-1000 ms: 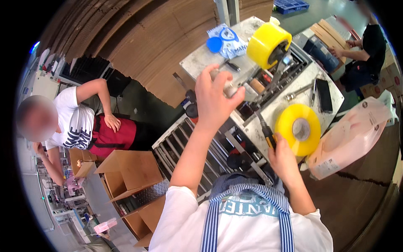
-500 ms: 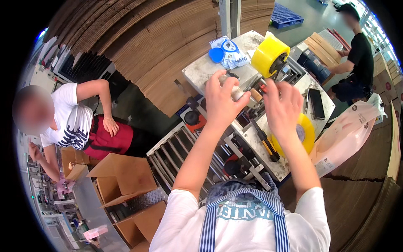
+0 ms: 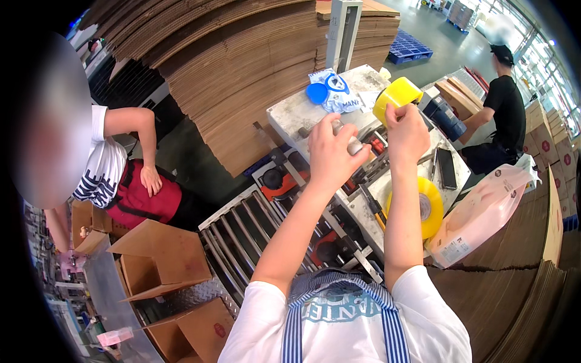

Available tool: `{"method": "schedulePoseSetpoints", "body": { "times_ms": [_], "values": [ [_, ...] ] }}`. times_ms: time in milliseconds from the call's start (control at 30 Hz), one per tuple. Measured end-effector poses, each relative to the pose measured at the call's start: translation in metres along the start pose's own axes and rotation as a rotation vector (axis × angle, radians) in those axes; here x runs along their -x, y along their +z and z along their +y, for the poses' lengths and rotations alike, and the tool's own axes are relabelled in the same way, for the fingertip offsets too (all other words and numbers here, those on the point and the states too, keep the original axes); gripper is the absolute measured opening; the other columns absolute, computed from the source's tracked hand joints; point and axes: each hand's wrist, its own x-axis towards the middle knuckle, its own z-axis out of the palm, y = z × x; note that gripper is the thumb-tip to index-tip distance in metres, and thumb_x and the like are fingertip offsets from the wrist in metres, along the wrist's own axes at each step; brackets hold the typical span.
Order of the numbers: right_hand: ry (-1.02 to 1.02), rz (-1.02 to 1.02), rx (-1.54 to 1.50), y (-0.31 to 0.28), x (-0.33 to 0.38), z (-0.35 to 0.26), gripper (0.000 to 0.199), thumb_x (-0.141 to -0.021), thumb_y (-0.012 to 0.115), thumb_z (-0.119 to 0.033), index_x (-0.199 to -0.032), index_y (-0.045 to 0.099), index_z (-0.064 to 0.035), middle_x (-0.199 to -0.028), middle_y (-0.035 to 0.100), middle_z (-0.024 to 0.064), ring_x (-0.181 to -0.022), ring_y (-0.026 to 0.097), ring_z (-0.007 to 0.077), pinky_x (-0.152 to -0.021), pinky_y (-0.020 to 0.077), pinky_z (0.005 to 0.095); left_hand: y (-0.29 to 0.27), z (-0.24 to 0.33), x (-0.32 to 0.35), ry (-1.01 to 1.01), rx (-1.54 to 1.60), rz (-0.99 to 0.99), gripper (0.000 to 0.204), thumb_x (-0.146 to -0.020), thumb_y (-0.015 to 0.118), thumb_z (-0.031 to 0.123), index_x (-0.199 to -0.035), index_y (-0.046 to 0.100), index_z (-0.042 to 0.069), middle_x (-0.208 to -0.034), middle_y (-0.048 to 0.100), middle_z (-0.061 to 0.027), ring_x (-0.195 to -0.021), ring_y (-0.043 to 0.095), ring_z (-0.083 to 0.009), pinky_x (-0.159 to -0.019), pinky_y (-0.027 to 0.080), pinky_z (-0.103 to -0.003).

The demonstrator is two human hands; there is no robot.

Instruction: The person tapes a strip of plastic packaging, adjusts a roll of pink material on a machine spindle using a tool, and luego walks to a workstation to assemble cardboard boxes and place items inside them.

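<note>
My left hand (image 3: 333,150) is curled round a pale cylindrical roller (image 3: 354,145) on the carton-sealing machine's tape head. Just below the yellow tape roll (image 3: 396,100) mounted on that machine, the fingers of my right hand (image 3: 409,133) are pinched together; what lies between them is hidden. Red parts (image 3: 377,146) of the tape head show between the two hands. A second, larger yellow tape roll (image 3: 437,221) lies flat beside my right forearm, near a black and orange tool (image 3: 374,207).
A roller conveyor (image 3: 236,233) runs lower left, with open cartons (image 3: 163,254) beyond it. A blue-and-white bag (image 3: 340,100), a phone (image 3: 446,169) and a pink-white plastic bag (image 3: 478,221) lie around the machine. Flat cardboard (image 3: 242,78) is stacked behind. One co-worker stands left, another far right.
My right hand has gone from spread fingers to a pinch close under the mounted tape roll. My left hand has closed further on the roller. The whole view has shifted slightly.
</note>
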Motion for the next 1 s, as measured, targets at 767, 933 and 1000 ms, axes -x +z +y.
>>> {"method": "schedulePoseSetpoints", "body": {
  "times_ms": [767,933,1000],
  "values": [
    [0.662,0.176,-1.757,0.004,0.009,0.074,0.017,-0.088,0.055,-0.011,-0.099,0.057,0.002,-0.085,0.061,0.0075,-0.073,0.059,0.0126,-0.07,0.053,0.026,-0.005,0.002,0.003,-0.004,0.029,0.03,0.034,-0.062,0.072,0.03,-0.089,0.062,0.013,-0.112,0.048,-0.0153,-0.107,0.044,-0.0322,-0.093,0.033,-0.045],
    [0.561,-0.326,-1.404,-0.021,0.042,0.099,0.032,-0.087,0.052,-0.011,-0.117,0.05,-0.0008,-0.101,0.059,0.0092,-0.079,0.057,0.0134,-0.074,0.0495,0.0278,0.001,0.004,0.003,-0.02,0.007,0.063,0.03,-0.062,0.073,0.031,-0.082,0.06,0.013,-0.112,0.048,-0.0124,-0.106,0.045,-0.032,-0.09,0.035,-0.043],
    [0.253,-0.526,-0.941,0.001,0.074,0.059,0.038,-0.083,0.053,-0.004,-0.121,0.048,-0.002,-0.109,0.058,0.0103,-0.093,0.057,0.0186,-0.084,0.0458,0.031,0.005,0.002,-0.005,-0.005,-0.005,0.048,0.03,-0.063,0.073,0.031,-0.083,0.06,0.012,-0.113,0.048,-0.0129,-0.106,0.045,-0.0325,-0.09,0.035,-0.043]
  ]
}}
